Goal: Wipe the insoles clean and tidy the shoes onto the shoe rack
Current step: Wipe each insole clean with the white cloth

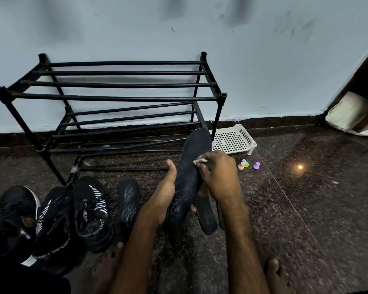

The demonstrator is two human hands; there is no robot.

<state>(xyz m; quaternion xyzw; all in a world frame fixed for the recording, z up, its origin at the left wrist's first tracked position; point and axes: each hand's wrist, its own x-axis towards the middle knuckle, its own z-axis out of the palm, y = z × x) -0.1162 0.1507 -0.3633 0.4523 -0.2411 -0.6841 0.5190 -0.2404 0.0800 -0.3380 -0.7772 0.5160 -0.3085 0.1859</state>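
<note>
My left hand (165, 193) grips a long black insole (191, 166) from underneath and holds it tilted up toward the shoe rack. My right hand (218, 177) pinches a small white wipe (199, 161) and presses it against the insole's right edge. A second black insole (128, 200), marked with pale scuffs, lies on the floor left of my left wrist. Another black insole (206, 215) lies on the floor below my right hand. The black shoe rack (115, 98) stands against the wall. Its bars hold nothing.
Three black sport shoes (91, 215) sit on the floor at the lower left. A white perforated basket (234, 139) lies right of the rack, with small pastel toys (248, 165) beside it. My bare feet (276, 274) show at the bottom edge. A doorway corner (357, 111) is at the right.
</note>
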